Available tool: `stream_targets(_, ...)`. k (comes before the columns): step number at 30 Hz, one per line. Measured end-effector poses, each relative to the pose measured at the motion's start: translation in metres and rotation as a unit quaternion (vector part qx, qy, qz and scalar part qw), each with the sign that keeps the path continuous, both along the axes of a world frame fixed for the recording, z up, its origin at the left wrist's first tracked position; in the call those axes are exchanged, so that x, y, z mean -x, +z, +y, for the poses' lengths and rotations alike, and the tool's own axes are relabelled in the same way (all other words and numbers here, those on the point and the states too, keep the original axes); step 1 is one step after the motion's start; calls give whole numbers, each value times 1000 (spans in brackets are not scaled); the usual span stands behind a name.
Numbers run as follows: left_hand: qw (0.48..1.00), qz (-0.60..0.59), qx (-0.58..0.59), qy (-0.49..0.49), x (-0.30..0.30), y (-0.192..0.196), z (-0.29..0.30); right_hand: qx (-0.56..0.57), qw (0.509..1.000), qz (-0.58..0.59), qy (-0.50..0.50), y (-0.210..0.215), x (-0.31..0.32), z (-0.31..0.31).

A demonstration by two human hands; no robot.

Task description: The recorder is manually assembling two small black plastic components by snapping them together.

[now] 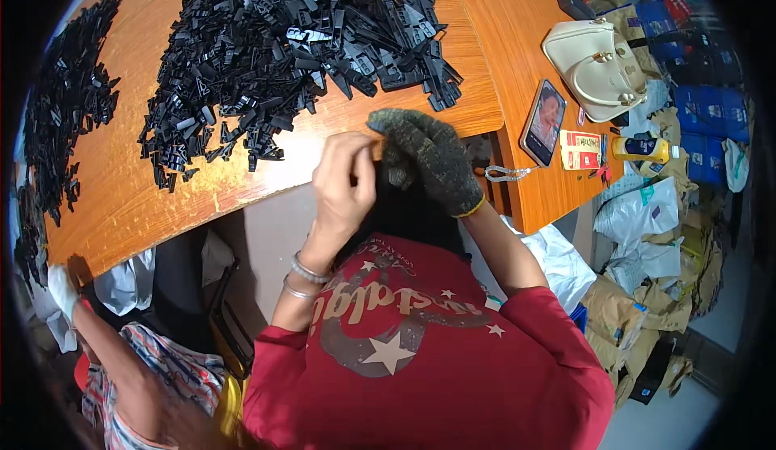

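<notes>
My left hand [343, 179] is bare, with bracelets on the wrist. Its fingers are curled into a pinch at the table's front edge; anything between them is too small or hidden to name. Close beside it, my right hand [427, 155] wears a dark grey knitted glove with a yellow cuff edge. Its fingers bend toward the left hand, and their inner side is hidden. Just beyond both hands, a large heap of small black plastic parts [242, 54] covers much of the wooden table [234, 183]. Longer flat black pieces [388, 38] lie at its right side.
Another pile of black parts [73, 102] spreads along the left. At right are a cream handbag [594, 66], a phone [543, 122], a red packet [580, 151] and a yellow bottle [645, 149]. A co-worker's white-gloved hand [62, 290] touches the table corner. Paper sacks [618, 312] crowd the floor.
</notes>
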State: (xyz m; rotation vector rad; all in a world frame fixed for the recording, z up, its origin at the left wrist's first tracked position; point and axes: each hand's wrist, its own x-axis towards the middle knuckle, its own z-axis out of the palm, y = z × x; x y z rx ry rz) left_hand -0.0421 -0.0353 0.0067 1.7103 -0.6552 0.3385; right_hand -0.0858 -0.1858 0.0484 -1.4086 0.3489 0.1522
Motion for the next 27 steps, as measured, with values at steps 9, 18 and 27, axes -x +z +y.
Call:
stream_targets(9,993,115,-9,5,26,-9,31,10,998,44,-38,-10,-6,0)
stream_targets(18,970,180,-57,156,14,-8,72,49,996,69,-11,-10,-7,0)
stream_targets(27,968,27,-176,176,-9,-8,83,67,994,81,-8,-10,-8,5)
